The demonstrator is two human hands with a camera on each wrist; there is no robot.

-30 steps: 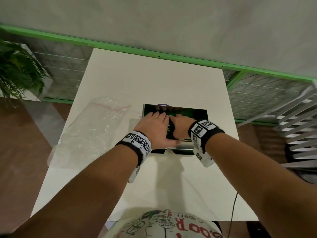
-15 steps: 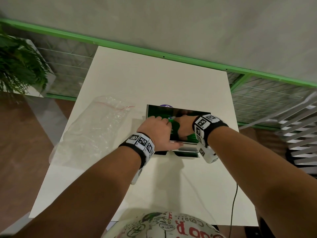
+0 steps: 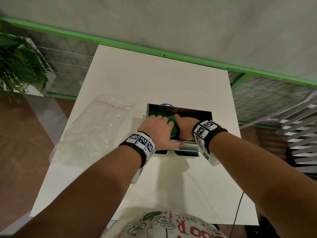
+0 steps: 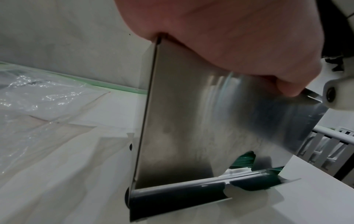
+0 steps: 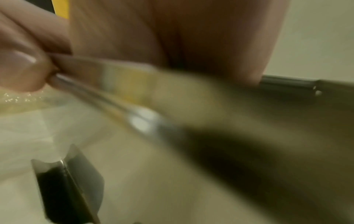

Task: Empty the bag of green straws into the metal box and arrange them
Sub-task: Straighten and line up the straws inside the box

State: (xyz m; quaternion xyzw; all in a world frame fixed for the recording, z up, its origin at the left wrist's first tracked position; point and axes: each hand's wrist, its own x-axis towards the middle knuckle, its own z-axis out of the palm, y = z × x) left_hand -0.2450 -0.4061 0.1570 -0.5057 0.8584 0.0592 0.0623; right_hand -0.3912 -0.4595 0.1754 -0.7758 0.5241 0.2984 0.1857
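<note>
The metal box (image 3: 192, 112) stands open-topped in the middle of the white table (image 3: 154, 74), with green straws (image 3: 172, 128) inside. Both my hands reach into it from the near side. My left hand (image 3: 160, 126) hooks over the near wall (image 4: 182, 121), thumb outside along the rim and fingers curled down inside. My right hand (image 3: 183, 124) curls its fingers onto the straws beside it; its fingertips are hidden. Straw ends (image 4: 245, 159) show through the cut-out above the box's bottom lip (image 4: 191, 191). The clear plastic bag (image 3: 96, 127) lies flat and empty to the left.
A purple object (image 3: 166, 105) peeks out behind the box. A potted plant (image 3: 18, 66) stands off the table's left, and a white slatted rack (image 3: 301, 131) off its right. A green rail (image 3: 171, 54) runs along the far wall. A thin cable (image 3: 238, 208) hangs at the near right.
My left fingers, flat over the box a second ago, have curled down into it. My right hand has shifted slightly further in. The box and the bag have stayed put.
</note>
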